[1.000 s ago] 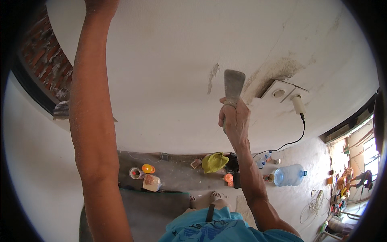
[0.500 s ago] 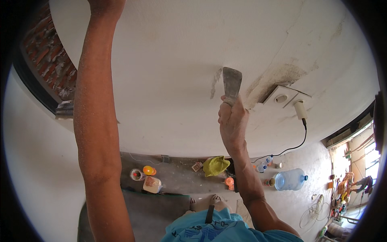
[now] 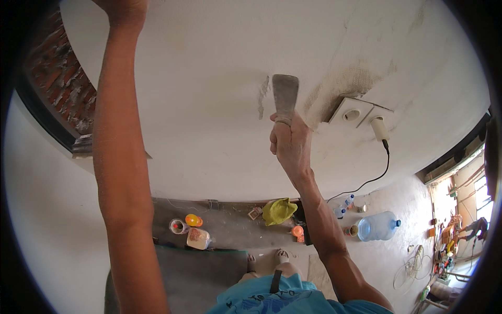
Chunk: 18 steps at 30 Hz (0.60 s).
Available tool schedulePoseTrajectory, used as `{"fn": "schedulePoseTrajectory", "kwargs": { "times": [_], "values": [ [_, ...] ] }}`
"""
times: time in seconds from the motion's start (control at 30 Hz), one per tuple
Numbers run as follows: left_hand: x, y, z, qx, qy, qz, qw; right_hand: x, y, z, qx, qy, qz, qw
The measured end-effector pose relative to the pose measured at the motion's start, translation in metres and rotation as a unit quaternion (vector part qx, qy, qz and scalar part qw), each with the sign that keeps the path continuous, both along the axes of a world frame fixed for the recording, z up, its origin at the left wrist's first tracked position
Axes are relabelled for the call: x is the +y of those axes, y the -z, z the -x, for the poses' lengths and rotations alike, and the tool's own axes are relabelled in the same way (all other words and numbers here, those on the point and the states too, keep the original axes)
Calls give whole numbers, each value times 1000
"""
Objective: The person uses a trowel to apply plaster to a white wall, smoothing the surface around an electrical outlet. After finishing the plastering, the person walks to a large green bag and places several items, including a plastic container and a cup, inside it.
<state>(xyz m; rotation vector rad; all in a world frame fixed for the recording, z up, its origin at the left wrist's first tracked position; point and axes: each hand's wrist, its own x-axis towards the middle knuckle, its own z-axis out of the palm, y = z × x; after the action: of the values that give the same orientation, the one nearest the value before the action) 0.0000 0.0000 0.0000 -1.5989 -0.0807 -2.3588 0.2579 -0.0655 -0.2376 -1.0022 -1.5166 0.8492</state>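
A scraper with a broad, dull grey blade is in my right hand. The fingers are wrapped round its handle, and the blade points up along the white wall. Whether the blade's edge touches the wall, I cannot tell. Just left of the blade runs a narrow grey mark on the wall. My left arm is stretched up the wall's left side. Only the wrist end of my left hand shows at the upper edge; its fingers are cut off.
Right of the scraper, a double white socket holds a plug with a black cable. An opening with bricks is at left. Below stand a large blue water bottle, a yellow-green bag, several small containers and a coiled cable.
The whole view has shifted, so wall, socket and both arms sit farther left in the picture. The scraper keeps nearly the same place beside the grey mark.
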Motion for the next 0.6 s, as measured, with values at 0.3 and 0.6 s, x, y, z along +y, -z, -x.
{"fn": "schedulePoseTrajectory", "kwargs": {
  "times": [0.3,0.6],
  "values": [
    [-9,-4,-3,-29,47,35,998,12,11,2,-122,79,-119,982],
    [7,-3,11,-4,-110,4,994,0,-1,10,34,-15,14,999]
  ]
}}
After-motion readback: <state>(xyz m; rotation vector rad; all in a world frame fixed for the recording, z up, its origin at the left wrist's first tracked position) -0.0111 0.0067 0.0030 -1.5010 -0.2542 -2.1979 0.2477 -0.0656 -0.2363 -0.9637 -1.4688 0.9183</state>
